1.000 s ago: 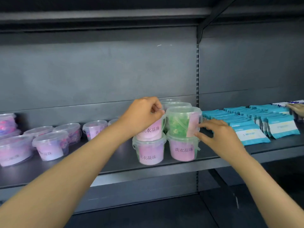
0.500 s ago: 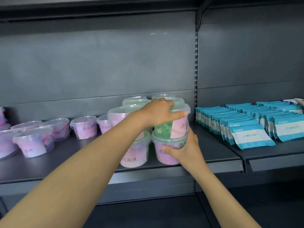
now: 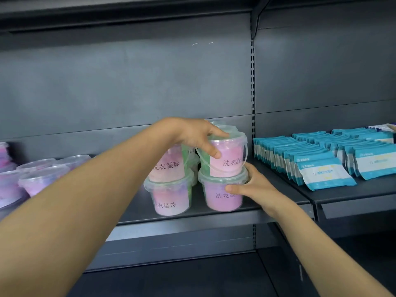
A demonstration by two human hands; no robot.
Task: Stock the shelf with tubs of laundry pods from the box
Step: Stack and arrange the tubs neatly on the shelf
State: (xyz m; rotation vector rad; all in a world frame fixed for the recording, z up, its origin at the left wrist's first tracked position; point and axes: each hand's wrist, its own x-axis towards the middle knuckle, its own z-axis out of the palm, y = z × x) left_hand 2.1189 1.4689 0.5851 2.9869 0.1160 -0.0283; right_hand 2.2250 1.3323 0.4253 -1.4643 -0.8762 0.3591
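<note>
Two stacks of clear tubs of laundry pods stand on the dark shelf (image 3: pixel 214 217). My left hand (image 3: pixel 197 136) grips the upper right tub (image 3: pixel 230 159), which shows a pink label and green pods, from its lid and side. Under it sits the lower right tub (image 3: pixel 216 200), pink, and my right hand (image 3: pixel 250 187) holds its side. Beside them the left stack has an upper pink tub (image 3: pixel 169 166) on a lower pink tub (image 3: pixel 169 200). More tubs stand behind, mostly hidden. No box is in view.
Low tubs of purple and pink pods (image 3: pixel 36 181) line the shelf at the left. Rows of teal and white sachets (image 3: pixel 321 161) fill the neighbouring shelf to the right. A slotted upright (image 3: pixel 252 86) divides the two bays. A darker shelf (image 3: pixel 182 275) lies below.
The upper right tub has turned so its pink label faces me. My left hand shifted from the lid down onto its side; my right hand stays on the lower tub.
</note>
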